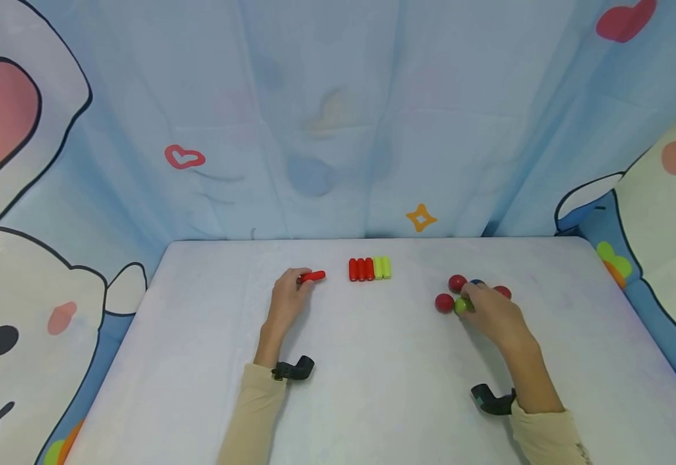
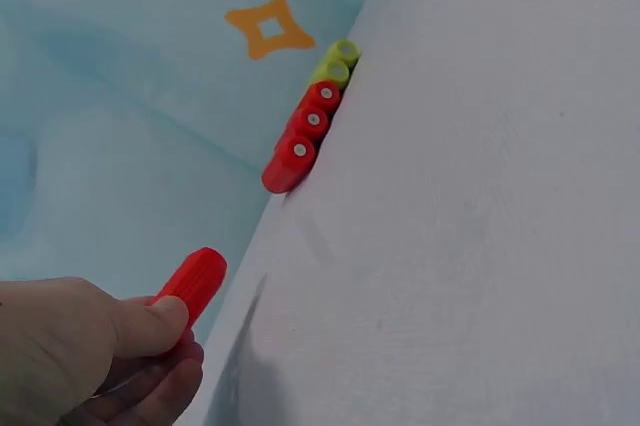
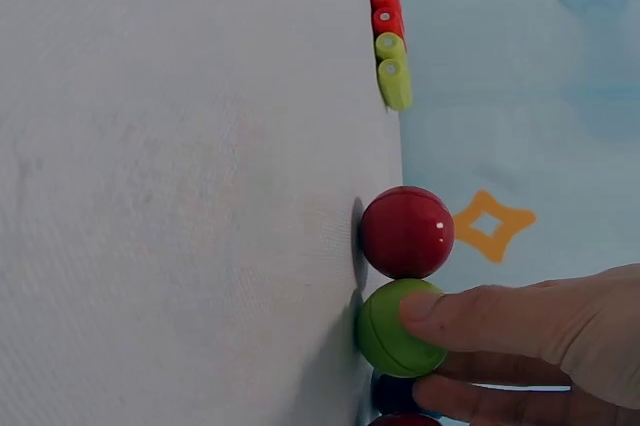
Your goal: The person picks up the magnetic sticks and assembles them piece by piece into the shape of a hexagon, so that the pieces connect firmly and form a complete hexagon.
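Observation:
My left hand (image 1: 290,298) pinches a short red cylinder (image 1: 313,276) with rounded ends between thumb and fingers. The left wrist view shows ribbed sides on this red cylinder (image 2: 198,281). To its right, three red cylinders (image 1: 360,269) and two yellow-green cylinders (image 1: 382,267) stand side by side in a row. My right hand (image 1: 495,315) grips a green ball (image 1: 462,305), with the thumb (image 3: 425,314) pressed on it. Around that hand are a red ball (image 1: 444,303), another red ball (image 1: 457,283), a partly hidden blue ball (image 1: 477,281) and a partly covered red ball (image 1: 503,292).
A white-covered table (image 1: 384,374) lies under everything. Behind it hangs a light blue curtain (image 1: 338,161) printed with hearts and a star. Printed cartoon animals flank the table. A black wrist camera (image 1: 294,368) sits on the left wrist, and another black camera (image 1: 492,400) on the right.

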`<state>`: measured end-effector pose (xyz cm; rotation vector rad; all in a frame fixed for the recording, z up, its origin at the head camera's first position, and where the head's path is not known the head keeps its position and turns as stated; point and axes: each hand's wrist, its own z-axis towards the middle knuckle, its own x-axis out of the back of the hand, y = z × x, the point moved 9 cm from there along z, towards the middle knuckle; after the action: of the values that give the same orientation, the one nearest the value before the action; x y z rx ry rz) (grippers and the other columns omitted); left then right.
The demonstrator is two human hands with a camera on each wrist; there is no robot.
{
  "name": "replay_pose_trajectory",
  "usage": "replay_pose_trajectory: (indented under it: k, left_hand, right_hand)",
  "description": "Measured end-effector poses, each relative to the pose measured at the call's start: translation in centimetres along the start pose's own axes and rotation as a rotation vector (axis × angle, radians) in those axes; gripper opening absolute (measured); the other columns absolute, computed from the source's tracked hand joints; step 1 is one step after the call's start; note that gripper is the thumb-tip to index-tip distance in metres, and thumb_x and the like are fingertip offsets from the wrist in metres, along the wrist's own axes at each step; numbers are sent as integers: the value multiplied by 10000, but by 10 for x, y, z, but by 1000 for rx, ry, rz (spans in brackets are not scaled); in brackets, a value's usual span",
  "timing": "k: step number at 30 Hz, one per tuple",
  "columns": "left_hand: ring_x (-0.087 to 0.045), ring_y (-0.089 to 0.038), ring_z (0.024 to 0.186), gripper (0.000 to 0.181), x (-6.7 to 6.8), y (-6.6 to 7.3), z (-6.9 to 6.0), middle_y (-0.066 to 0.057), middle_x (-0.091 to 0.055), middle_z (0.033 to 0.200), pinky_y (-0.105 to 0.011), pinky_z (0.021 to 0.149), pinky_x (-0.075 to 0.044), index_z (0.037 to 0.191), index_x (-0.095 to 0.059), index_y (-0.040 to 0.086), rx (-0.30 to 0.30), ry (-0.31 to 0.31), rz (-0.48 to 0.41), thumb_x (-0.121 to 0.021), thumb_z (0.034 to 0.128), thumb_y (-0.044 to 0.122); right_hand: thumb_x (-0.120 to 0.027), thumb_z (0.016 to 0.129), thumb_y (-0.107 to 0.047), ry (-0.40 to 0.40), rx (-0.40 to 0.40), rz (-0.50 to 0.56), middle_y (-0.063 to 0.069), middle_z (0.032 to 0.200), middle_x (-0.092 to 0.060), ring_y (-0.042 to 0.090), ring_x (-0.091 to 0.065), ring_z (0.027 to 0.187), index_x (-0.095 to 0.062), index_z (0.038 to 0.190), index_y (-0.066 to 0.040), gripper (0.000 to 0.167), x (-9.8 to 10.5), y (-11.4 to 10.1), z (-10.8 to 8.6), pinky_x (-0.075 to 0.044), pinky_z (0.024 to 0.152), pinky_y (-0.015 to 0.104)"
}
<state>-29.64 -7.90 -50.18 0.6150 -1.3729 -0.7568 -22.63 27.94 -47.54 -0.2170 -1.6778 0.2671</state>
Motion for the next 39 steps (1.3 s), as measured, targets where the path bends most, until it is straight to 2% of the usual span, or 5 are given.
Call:
replay_pose_trajectory:
  k: [13, 20, 24, 30, 39]
  left_hand:
    - [-613, -264, 1086, 297, 7, 15, -5, -105, -621, 1227, -409, 957, -523, 1222, -657, 107, -58, -15, -160, -628, 928, 75]
    - [-639, -249, 1036, 311, 11, 13, -18, -99, -660, 1221, -396, 925, -544, 1233, -648, 103, -21, -25, -252, -648, 923, 119]
    - [-640, -236, 1005, 309, 11, 13, -27, -86, -668, 1202, -374, 890, -560, 1228, -649, 123, -4, -35, -288, -655, 919, 132]
    - [-648, -200, 982, 286, 12, 16, -36, -55, -668, 1179, -333, 867, -566, 1200, -666, 172, -2, -67, -318, -665, 915, 164]
    - [-651, -202, 980, 297, 14, 33, -45, -63, -668, 1173, -244, 842, -556, 1211, -656, 155, -87, -62, -389, -669, 915, 163]
  right_hand:
    - [-709, 856, -138, 139, 19, 159, 270, 1139, -532, 393, -571, 971, -532, 1239, 56, 464, 28, -13, -6, -525, 862, 556]
    - [-720, 841, -40, 379, 188, 565, 163, 1104, -576, 105, -683, 928, -600, 1210, 15, 392, 41, -26, -9, -512, 737, 76]
    - [-694, 885, -107, 347, 208, 808, 42, 1149, -623, -104, -621, 941, -577, 1267, -15, 410, 35, -34, -9, -501, 777, 66]
    - [-676, 907, -145, 335, 195, 981, -179, 1133, -605, -42, -639, 959, -556, 1298, -6, 432, 27, -49, -10, -510, 818, 97]
    - [-627, 943, -182, 168, 102, 1425, -51, 1169, -605, 40, -692, 978, -516, 1357, -8, 463, -18, -73, 0, -534, 834, 154]
